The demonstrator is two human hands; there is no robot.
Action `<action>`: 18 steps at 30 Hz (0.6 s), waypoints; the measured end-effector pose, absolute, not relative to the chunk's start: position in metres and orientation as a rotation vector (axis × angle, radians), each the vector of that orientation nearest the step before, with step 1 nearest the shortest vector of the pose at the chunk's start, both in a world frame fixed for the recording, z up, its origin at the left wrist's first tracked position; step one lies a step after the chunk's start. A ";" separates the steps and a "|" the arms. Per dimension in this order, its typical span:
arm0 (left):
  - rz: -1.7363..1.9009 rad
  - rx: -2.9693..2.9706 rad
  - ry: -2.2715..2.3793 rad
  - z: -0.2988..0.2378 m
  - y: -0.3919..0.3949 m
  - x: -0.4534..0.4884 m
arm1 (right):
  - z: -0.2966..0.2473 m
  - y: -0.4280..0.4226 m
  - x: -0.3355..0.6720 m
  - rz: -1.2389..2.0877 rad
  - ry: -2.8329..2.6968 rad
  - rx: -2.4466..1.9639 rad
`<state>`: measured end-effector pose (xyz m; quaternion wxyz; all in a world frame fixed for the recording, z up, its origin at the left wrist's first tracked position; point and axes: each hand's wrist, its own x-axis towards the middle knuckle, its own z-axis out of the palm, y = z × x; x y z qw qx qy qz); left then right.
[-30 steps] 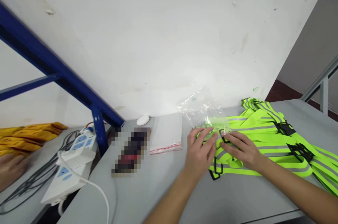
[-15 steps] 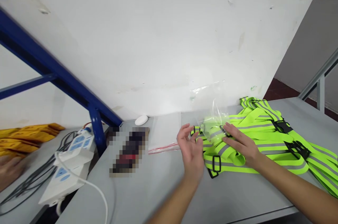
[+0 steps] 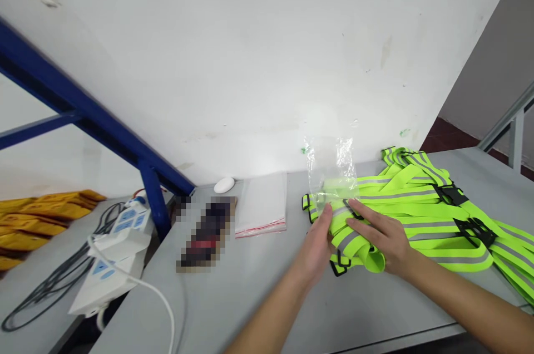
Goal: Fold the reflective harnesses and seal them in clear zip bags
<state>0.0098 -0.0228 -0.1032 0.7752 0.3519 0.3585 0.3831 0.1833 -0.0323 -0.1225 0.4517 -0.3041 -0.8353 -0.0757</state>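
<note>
Bench notes, head view: the left hand point(image 3: 317, 245) is standing edge-on against the near side of a folded reflective vest point(image 3: 350, 242), fingers together and curled in, apparently pinching the lime webbing. The right hand point(image 3: 381, 237) is lying across the top with its fingers straight and slightly spread, pressing down rather than gripping. The fold is sitting on a grey table point(image 3: 258, 304), just in front of a loose pile of lime reflective vests point(image 3: 421, 198) with black plastic buckles point(image 3: 473, 231). A clear plastic bag point(image 3: 331, 165) is standing up behind the fold, its lower end overlapping the webbing; whether any webbing is inside its mouth, I cannot tell. Handling, judged by eye: the webbing looks light, soft and limp, likely to spring open unless pressed from both sides, so the folded middle seems the best place to hold, not the loose straps or buckles. The bag film looks thin, slippery and easily crumpled, and is best taken by its edges. Farther left, a stack of flat resealable bags point(image 3: 261, 203) is lying on the table beside a pixelated object point(image 3: 204, 234) and a white oval object point(image 3: 224, 185), while white power strips point(image 3: 119, 262) are resting on a neighbouring surface.
</note>
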 end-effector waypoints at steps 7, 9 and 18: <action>0.847 1.411 1.003 -0.100 -0.027 0.003 | -0.115 -0.037 0.189 0.068 -1.855 -0.940; 0.831 1.769 1.131 -0.098 -0.026 0.002 | -0.115 -0.037 0.190 0.120 -1.807 -0.935; 0.903 2.455 1.384 -0.111 -0.018 0.002 | -0.115 -0.036 0.189 0.058 -1.970 -0.945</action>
